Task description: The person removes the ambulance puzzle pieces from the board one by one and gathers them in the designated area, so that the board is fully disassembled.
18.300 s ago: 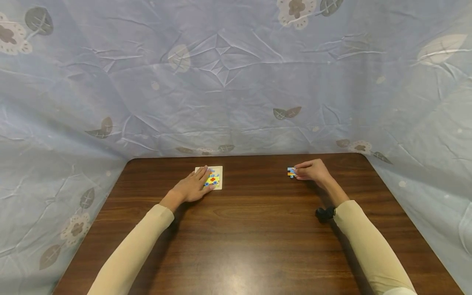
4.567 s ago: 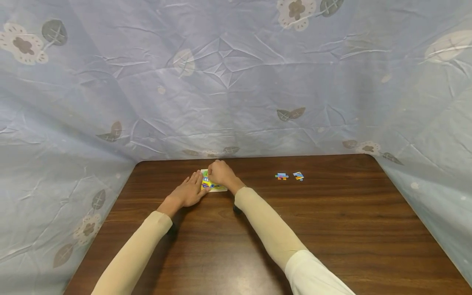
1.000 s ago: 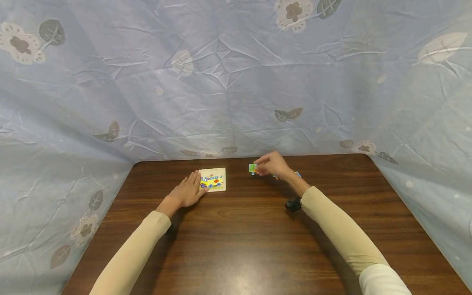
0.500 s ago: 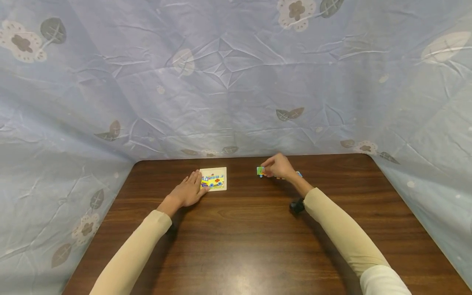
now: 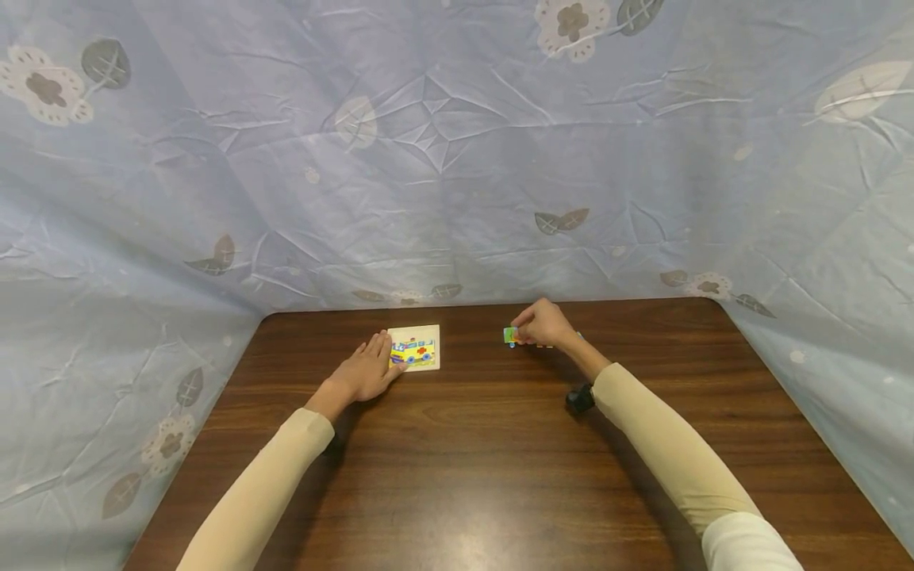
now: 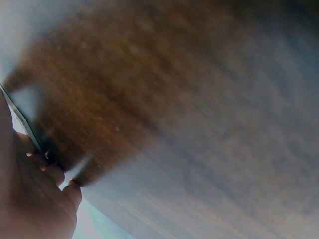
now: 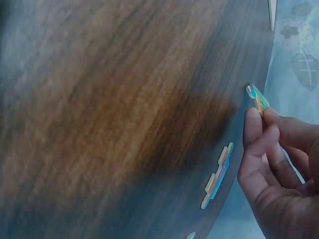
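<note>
A dark brown wood-grain tabletop [image 5: 457, 452] with rounded far corners catches a pale glare [image 5: 467, 547] near its front. Behind it and along both sides hangs a creased blue-grey cloth [image 5: 493, 174], printed with pale flowers [image 5: 571, 20] and grey-brown leaves [image 5: 105, 63].

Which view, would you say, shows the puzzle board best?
Head view: the puzzle board faces up, its picture mostly clear of the left hand. The left wrist view shows only its edge, the right wrist's a sliver.

beige sleeves [image 5: 667, 448] are worn with white fabric [image 5: 746, 543] and a black wrist device [image 5: 580, 398].
</note>
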The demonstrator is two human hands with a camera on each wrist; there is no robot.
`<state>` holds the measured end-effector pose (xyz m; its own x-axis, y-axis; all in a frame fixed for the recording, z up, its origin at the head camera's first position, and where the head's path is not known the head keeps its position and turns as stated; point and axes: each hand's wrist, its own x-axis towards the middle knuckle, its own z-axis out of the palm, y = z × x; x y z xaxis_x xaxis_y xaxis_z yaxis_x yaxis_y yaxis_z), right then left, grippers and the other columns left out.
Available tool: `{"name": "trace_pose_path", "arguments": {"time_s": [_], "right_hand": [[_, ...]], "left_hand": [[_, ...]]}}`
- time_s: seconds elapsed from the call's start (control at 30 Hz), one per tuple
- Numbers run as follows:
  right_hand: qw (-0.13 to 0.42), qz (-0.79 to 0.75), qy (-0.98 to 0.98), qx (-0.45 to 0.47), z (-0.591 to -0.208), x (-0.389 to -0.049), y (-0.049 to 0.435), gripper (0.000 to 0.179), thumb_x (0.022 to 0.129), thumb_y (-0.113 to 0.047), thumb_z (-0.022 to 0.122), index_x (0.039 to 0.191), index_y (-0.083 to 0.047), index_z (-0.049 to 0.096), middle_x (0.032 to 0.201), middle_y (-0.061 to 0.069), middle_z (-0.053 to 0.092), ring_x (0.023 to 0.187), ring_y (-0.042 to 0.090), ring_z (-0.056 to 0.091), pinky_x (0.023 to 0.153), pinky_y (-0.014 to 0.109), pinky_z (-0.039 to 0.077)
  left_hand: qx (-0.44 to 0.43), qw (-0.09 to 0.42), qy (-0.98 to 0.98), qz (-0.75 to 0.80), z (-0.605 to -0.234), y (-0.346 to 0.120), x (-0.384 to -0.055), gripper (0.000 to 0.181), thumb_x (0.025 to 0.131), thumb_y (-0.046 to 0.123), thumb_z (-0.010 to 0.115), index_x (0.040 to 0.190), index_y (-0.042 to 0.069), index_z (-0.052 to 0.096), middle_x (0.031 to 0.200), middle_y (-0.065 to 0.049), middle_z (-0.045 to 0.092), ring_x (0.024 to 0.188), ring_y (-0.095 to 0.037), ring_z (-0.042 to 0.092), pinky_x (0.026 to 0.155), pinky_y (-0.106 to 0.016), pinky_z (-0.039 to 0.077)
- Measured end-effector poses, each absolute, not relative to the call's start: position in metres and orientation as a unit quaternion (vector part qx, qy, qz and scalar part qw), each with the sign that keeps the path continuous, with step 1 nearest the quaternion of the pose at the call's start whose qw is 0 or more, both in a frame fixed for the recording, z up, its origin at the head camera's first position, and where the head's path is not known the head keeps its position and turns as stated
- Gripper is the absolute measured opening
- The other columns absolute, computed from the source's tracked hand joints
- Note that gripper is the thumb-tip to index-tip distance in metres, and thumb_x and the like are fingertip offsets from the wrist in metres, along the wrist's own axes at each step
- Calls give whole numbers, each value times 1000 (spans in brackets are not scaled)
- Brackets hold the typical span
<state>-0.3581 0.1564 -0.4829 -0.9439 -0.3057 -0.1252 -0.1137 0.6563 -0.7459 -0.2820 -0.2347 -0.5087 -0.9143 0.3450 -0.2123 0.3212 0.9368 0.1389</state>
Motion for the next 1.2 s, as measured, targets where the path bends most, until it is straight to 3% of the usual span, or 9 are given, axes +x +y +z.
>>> {"name": "trace_pose_path", "arguments": {"time_s": [0.2,0.9,1.2], "right_hand": [[113,-361,920,-100,-479,-359,155,22,94,-6,76,114,2,80,94,17,82,61,21,68,49,22,51],[142,-296,935,-133,-476,-361,149,23,91,-7,80,112,3,80,110,21,80,56,12,61,51,19,51],[155,-307,930,-127,-479,-360,151,21,93,-5,77,112,3,80,98,17,82,43,3,42,47,16,42]], "left_hand": [[171,115,977,50,-509,-235,-282,83,114,53,30,166,-7,8,176,-28,5,165,-43,9,135,-59,14],[170,115,978,48,-509,-236,-282,83,114,54,29,166,-7,8,176,-27,5,165,-42,10,135,-59,15],[169,120,977,46,-509,-237,-282,84,113,55,29,167,-6,6,176,-27,3,165,-41,9,135,-57,14]]}}
